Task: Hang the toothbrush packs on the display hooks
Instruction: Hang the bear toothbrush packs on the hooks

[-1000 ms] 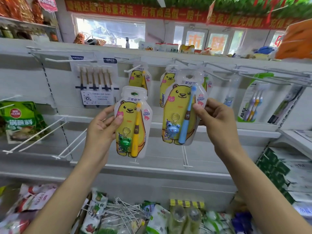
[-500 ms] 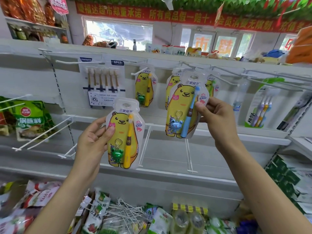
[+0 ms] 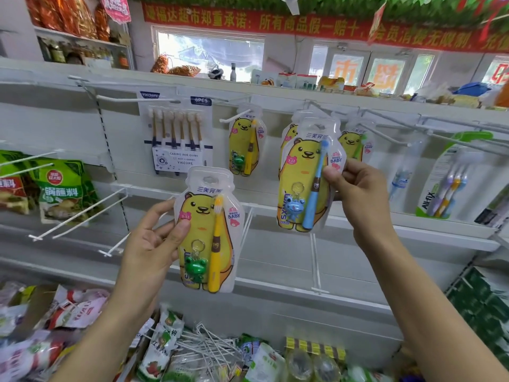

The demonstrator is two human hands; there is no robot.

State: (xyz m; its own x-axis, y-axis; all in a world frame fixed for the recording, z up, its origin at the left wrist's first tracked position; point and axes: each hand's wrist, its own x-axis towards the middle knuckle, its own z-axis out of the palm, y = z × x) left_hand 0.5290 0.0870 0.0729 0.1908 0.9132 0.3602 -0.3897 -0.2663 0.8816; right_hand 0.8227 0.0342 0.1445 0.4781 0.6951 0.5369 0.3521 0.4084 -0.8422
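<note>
Toothbrush packs (image 3: 208, 230) pinched by edges, hands (image 3: 150, 248) apart below hooks (image 3: 234, 117)

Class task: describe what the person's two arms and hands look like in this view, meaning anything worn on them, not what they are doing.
Both forearms are bare right to the bottom edge of the view; no sleeve shows. The left hand and right hand wear no gloves, and no ring, watch or bracelet shows on the sides visible. Fingernails look short and unpainted.
</note>
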